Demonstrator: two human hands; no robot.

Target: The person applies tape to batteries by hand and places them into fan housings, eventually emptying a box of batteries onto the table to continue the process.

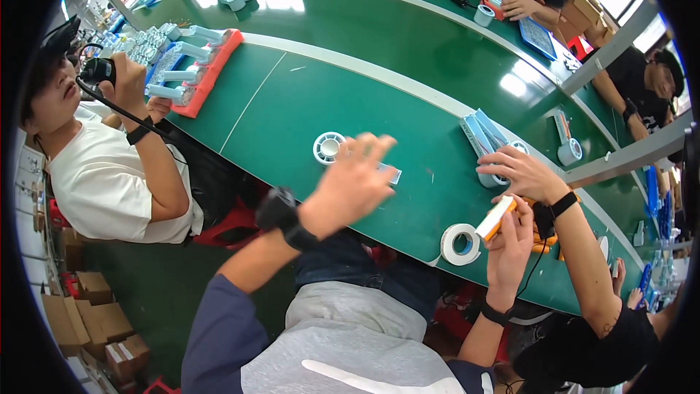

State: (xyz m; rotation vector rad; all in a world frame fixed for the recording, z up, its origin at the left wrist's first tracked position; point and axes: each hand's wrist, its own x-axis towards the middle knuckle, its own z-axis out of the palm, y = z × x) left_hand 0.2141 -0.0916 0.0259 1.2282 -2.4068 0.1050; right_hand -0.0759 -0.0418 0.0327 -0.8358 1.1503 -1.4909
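Observation:
Over the table, my left hand (351, 181) is spread open, its fingers slightly blurred. Beneath it lies a light blue piece with a round spoked head (319, 147), which looks like a handheld fan; my hand hides its middle, and one end (394, 175) shows past the fingers. My right hand (512, 244) is closed around a small white block with orange sides (496, 217), held up above the table edge. A roll of white tape (447, 243) lies just left of that hand.
At right, a co-worker's hand (521, 169) touches light blue round parts beside a stack of blue pieces (477, 135). A red rack (232, 47) of fan-shaped pieces stands at left near a person holding a black device (97, 71). A metal post (627, 152) crosses the right.

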